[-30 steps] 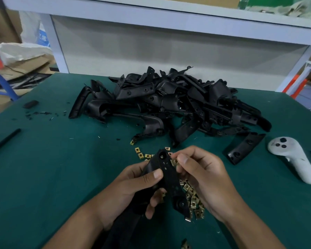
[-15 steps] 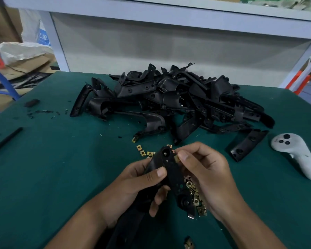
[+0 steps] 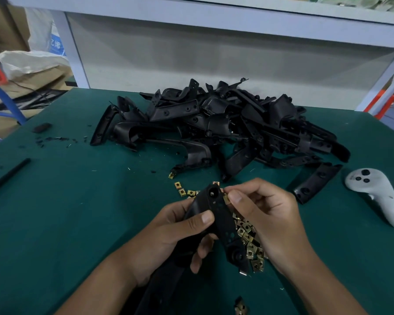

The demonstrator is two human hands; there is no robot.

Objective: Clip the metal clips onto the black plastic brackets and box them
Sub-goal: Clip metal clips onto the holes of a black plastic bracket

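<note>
My left hand (image 3: 168, 237) grips a long black plastic bracket (image 3: 221, 219) over the green table, thumb across its face. My right hand (image 3: 271, 219) pinches a small brass-coloured metal clip (image 3: 226, 198) against the bracket's right edge near its upper end. Under and between my hands lies a heap of loose metal clips (image 3: 250, 244), with a few more (image 3: 184, 190) scattered just beyond. A big pile of black brackets (image 3: 225, 126) fills the table's middle back.
A white handheld controller (image 3: 382, 196) lies at the right, next to a single black bracket (image 3: 316, 181). A black rod (image 3: 7, 176) and small black scraps (image 3: 52, 139) lie at the left. One clip (image 3: 241, 306) sits near the front edge. The green table (image 3: 66, 223) ends at a grey shelf frame behind.
My right hand has brought the clip slightly along the bracket's edge toward its upper end. My left hand's grip is the same; the view shifted a little.
</note>
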